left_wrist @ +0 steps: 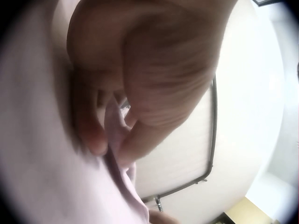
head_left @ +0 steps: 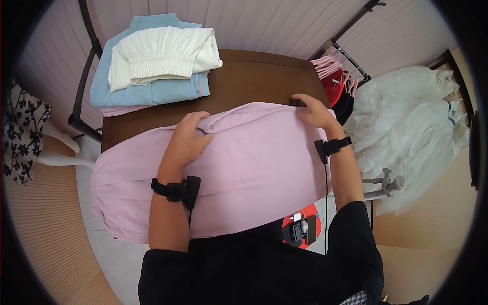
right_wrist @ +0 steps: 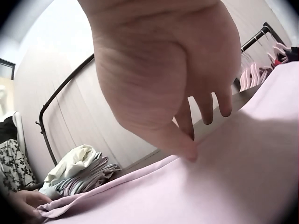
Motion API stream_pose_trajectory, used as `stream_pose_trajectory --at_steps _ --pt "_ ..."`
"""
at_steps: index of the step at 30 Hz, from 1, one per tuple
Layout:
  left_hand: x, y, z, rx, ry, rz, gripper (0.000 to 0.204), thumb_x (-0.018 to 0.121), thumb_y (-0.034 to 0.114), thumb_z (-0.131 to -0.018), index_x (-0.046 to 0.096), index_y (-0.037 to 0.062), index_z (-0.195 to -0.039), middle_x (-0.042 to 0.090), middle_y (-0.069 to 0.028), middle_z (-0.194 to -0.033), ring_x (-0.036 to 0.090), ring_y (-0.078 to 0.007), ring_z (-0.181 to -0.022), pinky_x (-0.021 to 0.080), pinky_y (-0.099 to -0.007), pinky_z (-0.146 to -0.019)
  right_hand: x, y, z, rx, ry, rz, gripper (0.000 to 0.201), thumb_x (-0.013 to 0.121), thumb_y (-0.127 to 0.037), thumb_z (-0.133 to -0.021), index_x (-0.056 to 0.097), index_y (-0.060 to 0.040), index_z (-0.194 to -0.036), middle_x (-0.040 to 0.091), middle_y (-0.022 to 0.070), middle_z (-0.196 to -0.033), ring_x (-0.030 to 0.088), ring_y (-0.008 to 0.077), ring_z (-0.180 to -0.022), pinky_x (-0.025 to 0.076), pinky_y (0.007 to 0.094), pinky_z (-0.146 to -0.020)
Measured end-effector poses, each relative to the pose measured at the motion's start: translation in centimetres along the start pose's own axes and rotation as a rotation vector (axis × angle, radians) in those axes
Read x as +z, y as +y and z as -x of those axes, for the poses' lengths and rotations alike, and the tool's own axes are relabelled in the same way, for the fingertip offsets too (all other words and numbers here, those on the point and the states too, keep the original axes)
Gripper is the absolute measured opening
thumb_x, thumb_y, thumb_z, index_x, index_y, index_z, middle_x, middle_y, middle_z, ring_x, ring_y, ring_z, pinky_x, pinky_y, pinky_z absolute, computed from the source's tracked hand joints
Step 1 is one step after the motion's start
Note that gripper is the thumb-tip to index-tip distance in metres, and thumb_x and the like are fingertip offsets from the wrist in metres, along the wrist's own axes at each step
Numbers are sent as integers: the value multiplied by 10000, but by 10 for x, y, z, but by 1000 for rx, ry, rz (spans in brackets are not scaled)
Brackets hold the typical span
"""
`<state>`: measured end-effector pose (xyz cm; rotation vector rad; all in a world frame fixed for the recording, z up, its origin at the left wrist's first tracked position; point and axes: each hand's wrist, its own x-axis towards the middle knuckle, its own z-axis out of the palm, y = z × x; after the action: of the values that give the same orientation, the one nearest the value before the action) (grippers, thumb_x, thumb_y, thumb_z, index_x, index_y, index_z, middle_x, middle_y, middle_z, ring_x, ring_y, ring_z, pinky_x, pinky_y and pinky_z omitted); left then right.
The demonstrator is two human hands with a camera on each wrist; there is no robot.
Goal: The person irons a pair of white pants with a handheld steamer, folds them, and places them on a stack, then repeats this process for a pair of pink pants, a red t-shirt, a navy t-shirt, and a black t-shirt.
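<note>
A long pink garment with a gathered elastic end at the left lies across the front of the brown table. My left hand is at its far edge, where the cloth folds over near the middle. In the left wrist view, the thumb and fingers of that hand pinch a fold of the pink cloth. Over the far right corner is my right hand, fingers extended past the edge. The right wrist view has the right hand's thumb tip right at the cloth's edge, with the other fingers spread.
Folded light blue clothes with white elastic-waist bottoms on top stand at the table's back left. A black rail rises beside them. White gowns and pink hangers hang at the right. A red stool holds small devices.
</note>
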<state>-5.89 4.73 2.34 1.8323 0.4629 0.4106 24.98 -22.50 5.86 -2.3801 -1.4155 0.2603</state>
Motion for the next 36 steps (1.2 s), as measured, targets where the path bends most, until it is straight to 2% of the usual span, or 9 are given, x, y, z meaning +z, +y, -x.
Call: stream_pose_trajectory --at_steps 6,9,11,17,22,27,29,32,36 --pt "0 -14 -5 230 -79 -67 238 576 -81 -800 601 -54 -1035 602 -93 -1059 594 -110 -615 497 -246 -570 15 -35 -25 -61 -43 -24 486 649 -38 -684 605 -23 -1168 648 167 -1090 593 338 -1083 466 401 -945" --pt "-2 -6 -4 73 -25 257 167 531 -95 -807 610 -57 -949 619 -91 -1005 601 -115 -631 490 -241 -567 7 -32 -22 -51 -116 43 350 659 -65 -678 635 -19 -1024 662 159 -972 604 346 -1009 477 423 -872" --pt "-9 -1 -5 20 -59 333 141 519 -75 -788 604 -36 -893 617 -68 -794 587 -96 -625 462 -231 -538 2 -23 -19 -74 -147 115 280 663 -79 -674 639 -16 -946 664 158 -918 608 353 -972 479 430 -835" --pt "-19 1 -4 36 -40 471 77 554 -70 -812 604 -22 -844 620 -79 -849 606 -115 -653 469 -221 -559 -34 39 26 37 -232 317 195 628 -86 -714 608 18 -879 644 234 -855 612 416 -844 491 460 -743" --pt "-20 -2 -5 14 -9 504 72 557 -68 -818 606 -20 -839 619 -83 -847 609 -125 -650 471 -224 -561 -50 93 71 265 -32 471 173 595 -25 -718 632 21 -881 666 234 -872 635 417 -896 498 469 -779" --pt "-12 0 -7 -26 56 515 109 521 -93 -776 599 -35 -824 628 -73 -798 604 -108 -679 486 -225 -608 -63 113 102 353 51 529 110 608 -26 -741 583 -6 -847 653 204 -841 625 403 -872 490 476 -749" --pt "-9 -11 -11 126 104 407 118 506 -114 -770 595 -45 -806 644 -81 -847 602 -116 -755 489 -232 -689 -65 111 109 356 312 605 117 617 -34 -748 540 -34 -835 624 183 -805 610 409 -836 479 491 -721" --pt "-11 -14 -11 82 139 275 102 511 -95 -795 590 -31 -782 629 -96 -906 561 -120 -785 447 -227 -700 -53 120 120 339 394 602 142 609 -28 -749 523 -49 -861 608 178 -789 601 416 -815 471 503 -706" --pt "-15 -25 -13 5 121 301 128 487 -93 -803 581 -18 -760 631 -89 -907 525 -99 -744 417 -209 -664 -36 141 133 441 348 634 158 605 -30 -754 526 -58 -887 621 173 -818 602 411 -830 476 497 -723"
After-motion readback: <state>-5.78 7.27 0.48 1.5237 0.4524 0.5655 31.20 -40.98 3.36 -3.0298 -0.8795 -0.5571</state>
